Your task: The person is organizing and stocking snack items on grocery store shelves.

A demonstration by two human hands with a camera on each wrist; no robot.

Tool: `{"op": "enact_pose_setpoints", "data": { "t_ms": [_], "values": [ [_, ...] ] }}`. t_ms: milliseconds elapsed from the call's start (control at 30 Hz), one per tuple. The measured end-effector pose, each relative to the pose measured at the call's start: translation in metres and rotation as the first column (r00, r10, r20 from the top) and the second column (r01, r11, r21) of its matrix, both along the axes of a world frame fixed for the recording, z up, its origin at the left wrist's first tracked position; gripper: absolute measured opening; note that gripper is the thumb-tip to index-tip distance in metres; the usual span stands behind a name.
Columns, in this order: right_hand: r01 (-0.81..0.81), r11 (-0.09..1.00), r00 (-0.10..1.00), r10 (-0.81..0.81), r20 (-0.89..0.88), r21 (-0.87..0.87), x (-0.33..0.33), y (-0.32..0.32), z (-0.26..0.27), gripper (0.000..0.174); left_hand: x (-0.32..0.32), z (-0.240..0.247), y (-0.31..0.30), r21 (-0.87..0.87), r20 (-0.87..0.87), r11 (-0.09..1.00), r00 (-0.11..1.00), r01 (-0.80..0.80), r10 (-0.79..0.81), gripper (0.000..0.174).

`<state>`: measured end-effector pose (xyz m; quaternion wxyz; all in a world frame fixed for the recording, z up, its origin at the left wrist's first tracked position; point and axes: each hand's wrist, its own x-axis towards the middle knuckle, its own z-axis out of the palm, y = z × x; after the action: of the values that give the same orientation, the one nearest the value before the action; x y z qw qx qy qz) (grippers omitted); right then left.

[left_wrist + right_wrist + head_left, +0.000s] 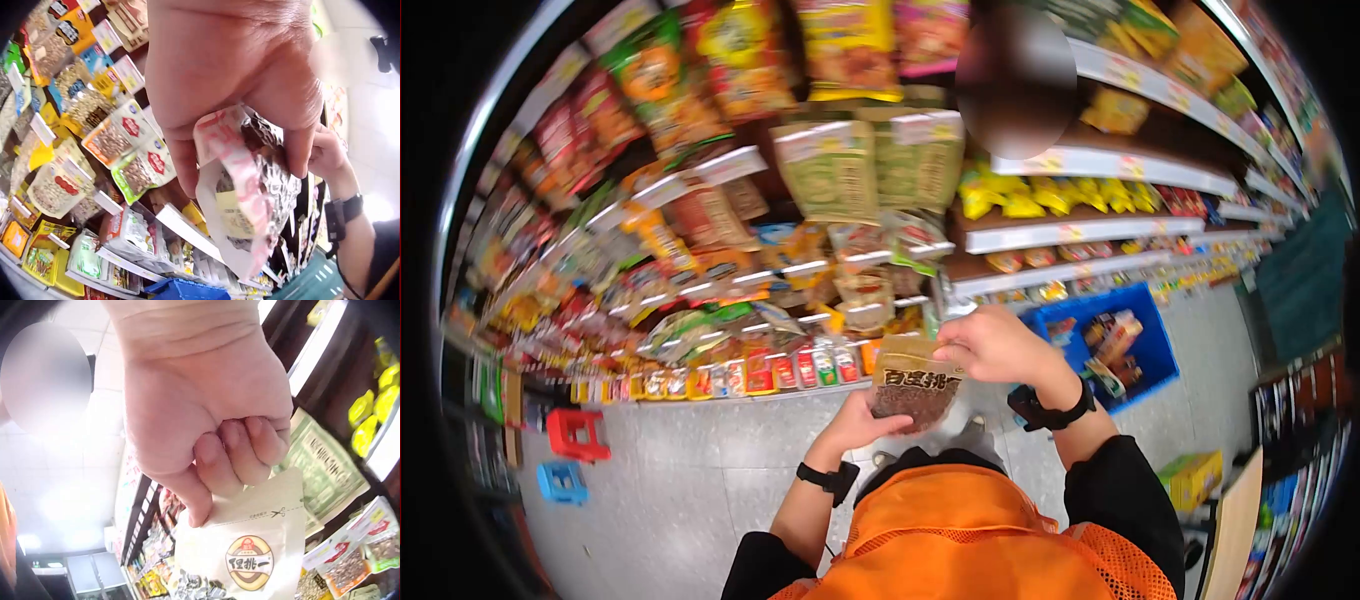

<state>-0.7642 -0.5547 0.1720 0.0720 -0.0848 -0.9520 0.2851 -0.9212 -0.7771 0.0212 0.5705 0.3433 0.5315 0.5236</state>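
In the head view a snack pouch (915, 395) with a kraft-coloured top, dark lettering and a clear window over brown contents is held in front of the body. My left hand (862, 420) grips its lower left side, thumb across the front. At the top right corner my right hand (988, 345) pinches the edge. From the left wrist, the pouch (250, 194) shows its crinkled silvery side and a pale label between thumb and fingers. The right wrist view shows the curled right hand (206, 412) at the top strip, above a round logo and a printed scissors line.
Shelves and hanging racks of packaged snacks (830, 180) fill the space ahead. A blue basket (1160, 345) holding several packs stands on the floor at right. Red (578, 434) and blue stools (562, 483) stand at left, a yellow carton (1192, 480) at lower right.
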Motion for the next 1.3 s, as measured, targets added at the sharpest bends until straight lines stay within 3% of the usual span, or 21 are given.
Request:
{"op": "enact_pose_setpoints", "data": {
  "t_ms": [67,133,167,267,333,400,467,600,667,700,733,800,900,933,967,1000,1067,1100,1133,1200,1300],
  "values": [
    [-0.076,0.993,0.992,0.084,-0.090,0.092,-0.041,-0.024,-0.009,0.024,-0.014,0.004,-0.039,0.094,-0.028,0.978,0.981,-0.188,0.191,0.030],
    [0.032,0.998,0.993,-0.037,-0.113,-0.049,-0.078,-0.049,-0.006,0.037,-0.031,-0.001,-0.077,0.113,0.011,0.943,0.949,-0.313,0.314,0.030],
    [0.023,0.998,0.980,-0.032,-0.198,-0.050,-0.095,-0.058,-0.012,0.049,-0.040,0.002,-0.096,0.012,0.054,0.928,0.927,-0.372,0.371,0.037],
    [-0.035,0.945,0.980,-0.032,-0.198,-0.327,-0.137,-0.081,-0.043,0.044,-0.052,0.010,-0.142,-0.081,0.284,0.781,0.737,-0.619,0.613,0.035],
    [-0.213,0.799,0.972,0.112,-0.207,-0.562,-0.166,-0.101,-0.080,0.037,-0.063,0.001,-0.162,0.049,0.307,0.692,0.670,-0.721,0.676,0.035],
    [-0.295,0.743,0.953,0.270,-0.134,-0.601,-0.193,-0.131,-0.083,0.033,-0.076,0.003,-0.181,0.152,0.327,0.583,0.597,-0.798,0.733,0.034],
    [-0.316,0.423,0.899,0.421,-0.124,-0.849,-0.220,-0.167,-0.092,0.031,-0.090,0.021,-0.200,0.048,0.344,0.585,0.564,-0.809,0.751,0.033],
    [-0.377,0.442,0.854,0.505,-0.121,-0.814,-0.289,-0.189,-0.130,0.029,-0.128,0.028,-0.207,0.040,0.345,0.421,0.408,-0.906,0.846,0.033],
    [-0.302,0.377,0.824,0.566,-0.040,-0.876,-0.327,-0.202,-0.121,0.023,-0.155,0.042,-0.212,-0.028,0.354,0.286,0.258,-0.958,0.899,0.033],
    [-0.278,0.228,0.846,0.518,-0.126,-0.933,-0.335,-0.205,-0.113,0.021,-0.170,0.043,-0.213,0.031,0.363,0.240,0.235,-0.970,0.902,0.034],
    [-0.289,0.213,0.836,0.532,-0.137,-0.933,-0.351,-0.206,-0.112,0.021,-0.186,0.048,-0.213,0.036,0.352,0.223,0.221,-0.974,0.910,0.034],
    [-0.306,0.252,0.822,0.557,-0.121,-0.918,-0.377,-0.201,-0.112,0.026,-0.214,0.058,-0.213,0.183,0.114,0.281,0.304,-0.942,0.946,0.032],
    [-0.290,0.290,0.844,0.527,-0.100,-0.912,-0.414,-0.196,-0.110,0.020,-0.255,0.068,-0.214,0.173,0.022,0.358,0.367,-0.918,0.930,0.033],
    [-0.262,0.335,0.852,0.521,-0.054,-0.905,-0.426,-0.196,-0.107,0.019,-0.269,0.067,-0.214,0.176,0.016,0.360,0.369,-0.916,0.929,0.033],
    [-0.306,0.233,0.863,0.477,-0.166,-0.923,-0.434,-0.199,-0.104,0.019,-0.283,0.062,-0.213,0.163,0.019,0.356,0.364,-0.920,0.931,0.030],
    [-0.298,0.228,0.868,0.470,-0.163,-0.927,-0.442,-0.199,-0.102,0.019,-0.294,0.056,-0.214,0.143,0.023,0.355,0.361,-0.924,0.932,0.026],
    [-0.293,0.341,0.897,0.422,-0.133,-0.893,-0.456,-0.198,-0.100,0.028,-0.320,0.048,-0.221,0.127,-0.019,0.381,0.382,-0.916,0.924,0.023],
    [-0.281,0.243,0.908,0.379,-0.175,-0.929,-0.465,-0.201,-0.112,0.027,-0.333,0.045,-0.223,0.128,-0.055,0.400,0.397,-0.907,0.916,0.019],
    [-0.278,0.247,0.913,0.368,-0.176,-0.928,-0.474,-0.201,-0.115,0.027,-0.346,0.050,-0.222,0.129,-0.056,0.412,0.408,-0.902,0.911,0.019],
    [-0.264,0.266,0.941,0.283,-0.187,-0.927,-0.487,-0.203,-0.120,0.028,-0.370,0.064,-0.219,0.199,-0.063,0.428,0.424,-0.882,0.903,0.015],
    [-0.219,0.370,0.965,0.220,-0.144,-0.903,-0.502,-0.207,-0.105,0.029,-0.417,0.040,-0.222,0.243,-0.088,0.485,0.478,-0.840,0.874,0.013]
  ]
}}
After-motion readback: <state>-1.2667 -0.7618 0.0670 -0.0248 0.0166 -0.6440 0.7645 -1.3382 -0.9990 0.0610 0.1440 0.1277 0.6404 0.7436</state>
